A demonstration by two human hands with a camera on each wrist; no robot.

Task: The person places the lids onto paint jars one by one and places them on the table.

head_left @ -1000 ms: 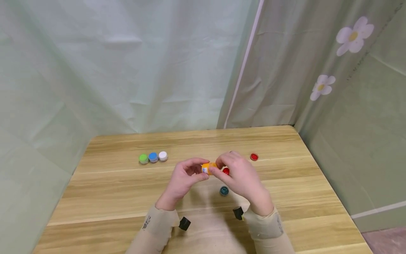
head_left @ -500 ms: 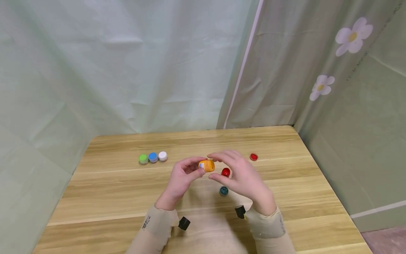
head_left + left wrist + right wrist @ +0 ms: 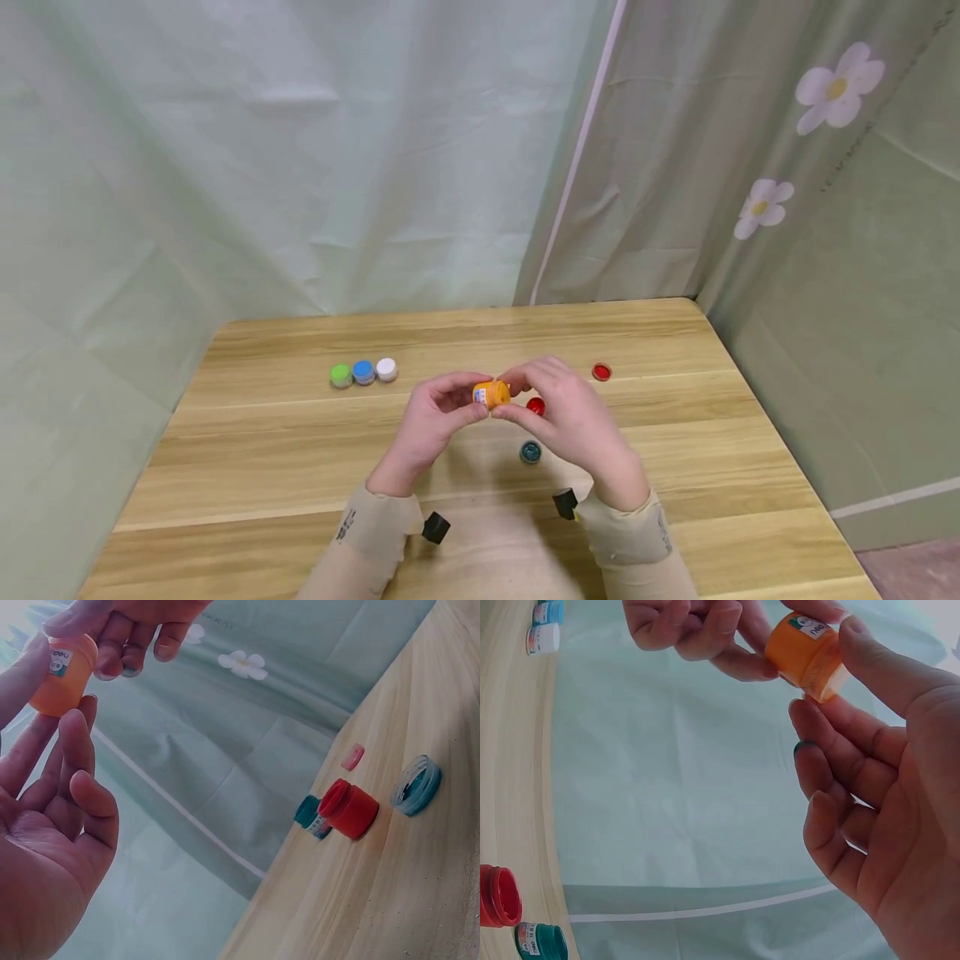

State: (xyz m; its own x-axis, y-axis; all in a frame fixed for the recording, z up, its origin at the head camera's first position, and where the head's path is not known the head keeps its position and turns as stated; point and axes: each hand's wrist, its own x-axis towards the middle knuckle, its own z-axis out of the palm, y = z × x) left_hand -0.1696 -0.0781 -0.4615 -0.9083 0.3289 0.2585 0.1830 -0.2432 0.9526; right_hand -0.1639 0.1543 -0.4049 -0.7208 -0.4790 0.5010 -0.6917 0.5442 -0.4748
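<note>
Above the middle of the table, my left hand (image 3: 431, 417) grips a small orange paint jar (image 3: 490, 394) by its body, tilted on its side with the lid end toward the right. My right hand (image 3: 573, 417) pinches the orange lid (image 3: 827, 673) end between thumb and fingers. In the left wrist view, the jar's label is visible between the two hands. An open red paint jar (image 3: 351, 810) and an open teal paint jar (image 3: 309, 814) stand on the table beyond. In the head view, the right hand partly covers the red jar and hides the teal one.
A teal lid (image 3: 530, 452) lies inside-up below the hands. Farther right lies a red lid (image 3: 602, 372). Green (image 3: 341, 376), blue (image 3: 363, 372) and white (image 3: 386, 369) capped jars stand in a row at the left of the wooden table (image 3: 247, 433). Curtains hang behind.
Half a second ago my right fingers had come off the jar and spread; now they are back on its lid end. The left hand keeps its grip on the jar.
</note>
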